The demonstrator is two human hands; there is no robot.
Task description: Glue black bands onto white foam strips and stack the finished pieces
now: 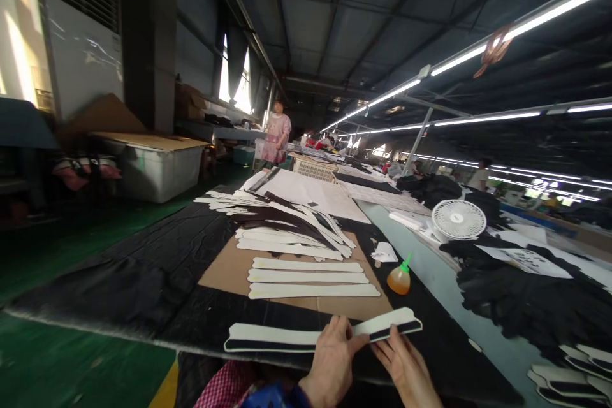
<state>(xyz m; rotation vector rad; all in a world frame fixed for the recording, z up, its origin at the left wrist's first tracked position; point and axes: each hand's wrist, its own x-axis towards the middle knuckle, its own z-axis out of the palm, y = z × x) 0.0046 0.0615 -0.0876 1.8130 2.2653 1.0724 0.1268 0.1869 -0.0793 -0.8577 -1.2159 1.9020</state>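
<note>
A long white strip with a dark band along its near edge [272, 335] lies across the black-covered front of the table. My left hand [333, 357] is closed over its middle, thumb and fingertips pressed onto it. Just to the right, my right hand [404, 362] pinches the near edge of the strip's right part between thumb and fingers. Beyond them, several plain white strips [310, 276] lie side by side on a brown cardboard sheet [222, 271]. A loose pile of white and dark strips [287, 220] sits further back.
A small bottle with a green nozzle and amber liquid [399, 278] stands at the right, near a crumpled white piece [384, 252]. Further right are a white fan [459, 219], black fabric [507, 293] and finished-looking strips [568, 382]. A person [276, 134] stands beyond the table.
</note>
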